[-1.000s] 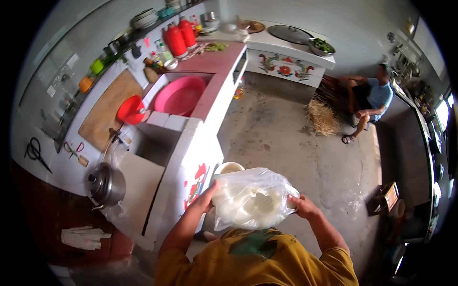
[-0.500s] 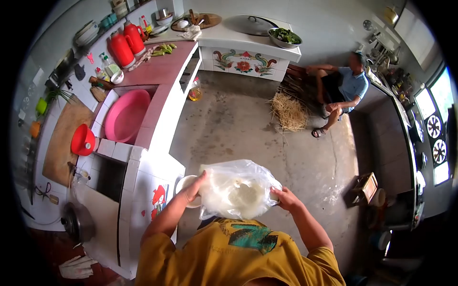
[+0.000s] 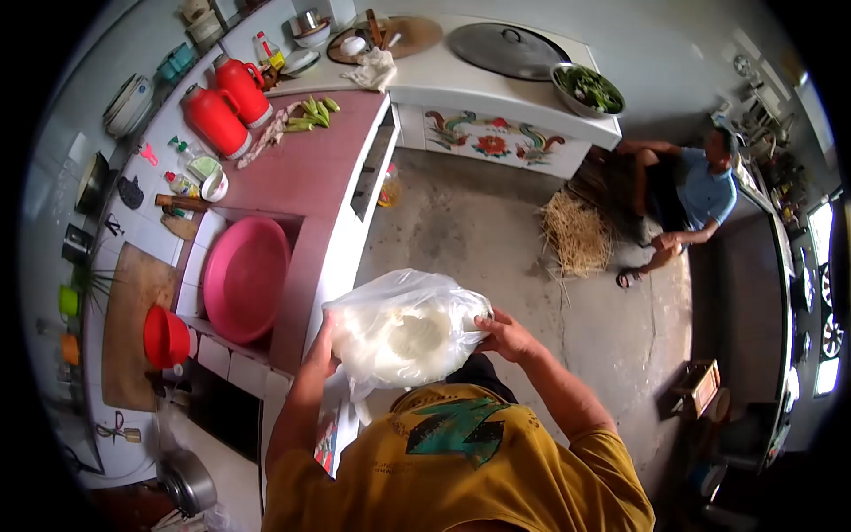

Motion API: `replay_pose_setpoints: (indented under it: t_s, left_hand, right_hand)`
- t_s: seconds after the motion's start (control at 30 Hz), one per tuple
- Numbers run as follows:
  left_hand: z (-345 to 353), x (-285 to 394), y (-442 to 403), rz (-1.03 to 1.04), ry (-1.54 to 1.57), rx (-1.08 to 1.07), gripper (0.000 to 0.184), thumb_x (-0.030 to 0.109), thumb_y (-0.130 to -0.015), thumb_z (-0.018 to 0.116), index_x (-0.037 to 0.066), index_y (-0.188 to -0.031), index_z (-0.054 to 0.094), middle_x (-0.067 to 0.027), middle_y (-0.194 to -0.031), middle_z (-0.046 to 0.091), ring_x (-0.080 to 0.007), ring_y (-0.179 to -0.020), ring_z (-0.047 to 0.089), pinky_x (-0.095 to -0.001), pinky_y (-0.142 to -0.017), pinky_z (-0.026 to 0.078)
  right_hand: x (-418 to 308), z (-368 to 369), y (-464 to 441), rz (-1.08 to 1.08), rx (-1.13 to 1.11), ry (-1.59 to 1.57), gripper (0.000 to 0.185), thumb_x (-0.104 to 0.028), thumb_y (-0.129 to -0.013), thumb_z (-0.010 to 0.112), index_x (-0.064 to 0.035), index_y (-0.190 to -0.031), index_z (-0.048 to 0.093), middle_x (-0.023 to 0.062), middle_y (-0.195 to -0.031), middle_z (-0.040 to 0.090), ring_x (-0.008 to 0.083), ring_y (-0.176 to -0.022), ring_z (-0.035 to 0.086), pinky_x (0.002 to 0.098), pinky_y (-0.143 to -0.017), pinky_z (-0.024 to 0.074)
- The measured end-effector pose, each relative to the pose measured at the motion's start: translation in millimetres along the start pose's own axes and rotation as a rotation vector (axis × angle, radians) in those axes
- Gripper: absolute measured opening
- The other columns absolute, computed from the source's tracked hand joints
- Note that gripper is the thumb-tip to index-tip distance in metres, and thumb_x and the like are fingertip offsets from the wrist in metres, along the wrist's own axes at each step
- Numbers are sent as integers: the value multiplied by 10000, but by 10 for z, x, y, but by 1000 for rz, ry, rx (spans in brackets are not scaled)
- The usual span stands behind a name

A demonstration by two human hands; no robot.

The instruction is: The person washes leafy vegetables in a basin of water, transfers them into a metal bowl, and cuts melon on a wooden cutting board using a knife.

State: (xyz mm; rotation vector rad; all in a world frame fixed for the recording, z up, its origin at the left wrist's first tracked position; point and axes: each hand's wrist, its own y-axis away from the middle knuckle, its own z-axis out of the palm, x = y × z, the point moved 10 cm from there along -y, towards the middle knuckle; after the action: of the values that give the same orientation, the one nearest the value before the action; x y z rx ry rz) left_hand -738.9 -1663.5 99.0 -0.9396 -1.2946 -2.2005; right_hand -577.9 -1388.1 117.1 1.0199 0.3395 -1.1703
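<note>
A clear plastic bag with whitish contents hangs in front of my chest, held between both hands. A round, paler-grey patch shows through its middle; I cannot make out what the contents are. My left hand grips the left side of the bag, its fingers partly hidden behind the plastic. On the opposite side, my right hand is closed on the bag's edge, thumb on top. Below the bag is the yellow shirt I wear.
To my left, a pink basin sits in the counter recess, near a red plastic container. Red thermoses stand further back. A bowl of greens rests on the far counter. A person sits beside straw on the floor.
My view has turned, so the room appears shifted right and lower. The bag, still in both hands, has moved left and slightly up in view. The white bowl by my left hand no longer shows.
</note>
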Motion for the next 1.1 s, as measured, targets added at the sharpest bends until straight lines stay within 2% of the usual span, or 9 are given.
replay_pose_setpoints:
  t_s: [0.17,0.43,0.53,0.7,0.77,0.83,0.9,1.03,1.1]
  left_hand:
    - [-242,700,-489,103,-31,148,739,626,-906,410,43,-1359,409,-115,-1300,519,-250,-1188,496,-366,-984,401]
    - [-265,1962,-1713,245,392,169,662,580,-950,352,41,-1320,455,-118,-1280,546,-256,-1121,560,-382,-951,442]
    - [-698,2326,-2182,291,301,284,668,596,-944,349,40,-1292,477,-95,-1227,577,-228,-1095,569,-381,-946,448]
    - [-561,3397,-2444,518,256,420,656,565,-942,403,31,-1322,436,-106,-1272,537,-240,-1134,533,-374,-983,419]
    - [-1399,3217,-2916,495,338,374,579,525,-950,432,41,-1261,499,-84,-1181,593,-215,-1041,578,-351,-935,451]
    - [-1680,3201,-3098,401,318,403,623,547,-943,428,37,-1299,464,-98,-1247,556,-222,-1110,545,-360,-970,427]
    - [-1824,3238,-3257,329,293,437,637,552,-940,430,38,-1315,450,-104,-1276,540,-223,-1138,532,-361,-981,420]
    - [-1928,3275,-3368,302,239,519,594,510,-944,459,26,-1289,474,-99,-1227,568,-212,-1087,557,-351,-952,438]
    - [-1984,3277,-3448,317,223,530,577,476,-944,479,6,-1279,477,-108,-1210,577,-219,-1072,566,-353,-945,441]
  right_hand:
    - [-495,84,-1117,50,-95,42,585,-258,-892,608,-91,-1391,351,98,-1221,534,247,-1095,554,405,-845,533]
    - [-1556,206,-3543,131,-254,152,516,-189,-894,584,-55,-1360,406,126,-1197,558,270,-1051,586,429,-866,528]
    - [-2046,547,-4288,173,-327,189,490,-166,-895,571,-42,-1343,416,132,-1214,559,272,-1080,586,421,-903,515]
    - [-2174,863,-5481,220,-323,303,454,-121,-858,575,-45,-1293,471,73,-1126,584,187,-936,603,327,-779,537]
    - [-2086,933,-5869,180,-347,324,432,-78,-838,563,-50,-1266,503,68,-1109,590,184,-913,606,310,-724,550]
    - [-2009,978,-6085,192,-377,391,451,-37,-829,550,-45,-1276,496,70,-1126,588,199,-940,610,322,-722,570]
    - [-2178,1078,-5995,232,-325,364,420,-38,-847,556,-30,-1264,510,93,-1107,607,221,-955,626,334,-710,598]
    - [-2551,680,-6125,260,-271,839,319,-61,-868,550,-19,-1184,571,93,-1057,630,204,-1006,607,333,-692,589]
    - [-2837,407,-6109,219,-259,693,262,-56,-878,522,8,-1128,565,110,-1057,624,205,-1007,606,364,-766,569]
